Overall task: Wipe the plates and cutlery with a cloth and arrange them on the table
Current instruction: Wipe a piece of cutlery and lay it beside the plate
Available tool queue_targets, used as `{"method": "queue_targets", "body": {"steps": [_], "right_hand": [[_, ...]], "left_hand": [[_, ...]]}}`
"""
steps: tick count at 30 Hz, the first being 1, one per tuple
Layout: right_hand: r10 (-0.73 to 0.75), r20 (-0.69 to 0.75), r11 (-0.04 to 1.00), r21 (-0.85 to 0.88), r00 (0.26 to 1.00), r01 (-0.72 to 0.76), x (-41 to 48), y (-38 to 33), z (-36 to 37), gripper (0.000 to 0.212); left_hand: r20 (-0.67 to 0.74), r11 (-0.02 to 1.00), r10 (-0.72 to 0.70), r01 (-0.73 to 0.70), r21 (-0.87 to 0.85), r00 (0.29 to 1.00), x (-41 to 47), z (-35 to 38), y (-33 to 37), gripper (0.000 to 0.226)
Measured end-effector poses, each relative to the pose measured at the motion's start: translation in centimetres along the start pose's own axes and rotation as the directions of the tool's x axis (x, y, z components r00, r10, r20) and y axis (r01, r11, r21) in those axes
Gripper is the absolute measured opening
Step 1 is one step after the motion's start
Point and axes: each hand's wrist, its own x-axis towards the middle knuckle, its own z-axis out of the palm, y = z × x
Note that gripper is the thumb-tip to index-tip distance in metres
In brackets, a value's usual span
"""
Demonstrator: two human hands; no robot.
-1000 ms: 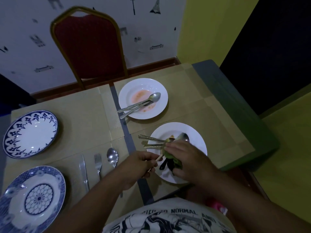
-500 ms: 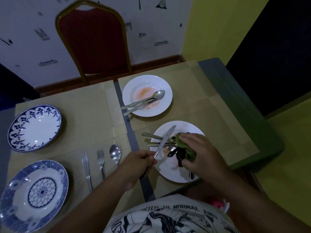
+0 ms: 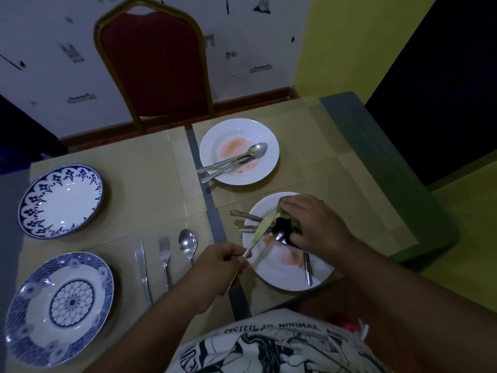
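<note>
1. Two hands work over a stained white plate (image 3: 285, 275) that sits by the near edge of the bench (image 3: 376, 162), right of its middle.
2. The left hand (image 3: 220, 265) pinches the handle of a table knife (image 3: 262, 230) between thumb and curled fingers, just off the plate's left rim.
3. The knife's long axis runs on a diagonal. Its handle points toward the near left, and its blade points toward the far right corner, above the plate.
4. The right hand (image 3: 314, 222) is curled over a bunched green cloth (image 3: 289, 220) and grips it against the blade's far end. Whether the cloth wraps fully round the tip cannot be told.
5. More cutlery lies in this plate: two handles (image 3: 246, 215) stick out toward the left edge, and another handle (image 3: 308, 267) points to the near edge.
6. A second white plate (image 3: 239, 133), smeared orange, stands nearer the far edge. A spoon (image 3: 255, 150) and other pieces lie in it, with their handles pointing near-left over the rim.
7. A laid knife (image 3: 142, 265), a fork (image 3: 165, 257) and a clean spoon (image 3: 187, 243) lie side by side left of the left hand, handles toward the near edge.
8. Two blue-patterned plates (image 3: 60, 200) sit along the left edge, one behind the other.
9. A red chair (image 3: 153, 63) stands at the far edge.
</note>
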Motion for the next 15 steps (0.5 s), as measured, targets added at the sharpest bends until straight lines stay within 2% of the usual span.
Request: {"method": "queue_targets", "body": {"steps": [4, 7, 11, 15], "right_hand": [[0.032, 0.008, 0.999, 0.011, 0.999, -0.033, -1.0, 0.2, -0.3, 0.068], [0.012, -0.019, 0.994, 0.112, 1.000, -0.010, -1.8, -0.7, 0.0, 0.072], [-0.121, 0.016, 0.971, 0.211, 0.992, 0.115, -2.4, -2.5, 0.0, 0.076], [-0.282, -0.011, 0.939, 0.203, 0.960, 0.278, -2.1, -3.8, 0.4, 0.068]], "left_hand": [[-0.009, 0.996, -0.051, 0.050, -0.069, 0.999, 0.1, -0.6, -0.1, 0.019], [-0.057, 0.981, -0.063, 0.051, -0.186, 0.996, 0.2, -0.5, 0.1, 0.024], [-0.094, 0.966, -0.073, 0.047, -0.256, 0.993, 0.5, -0.2, 0.2, 0.021], [-0.099, 0.988, -0.024, 0.009, -0.152, 0.995, 0.5, 0.0, 0.1, 0.020]]}}
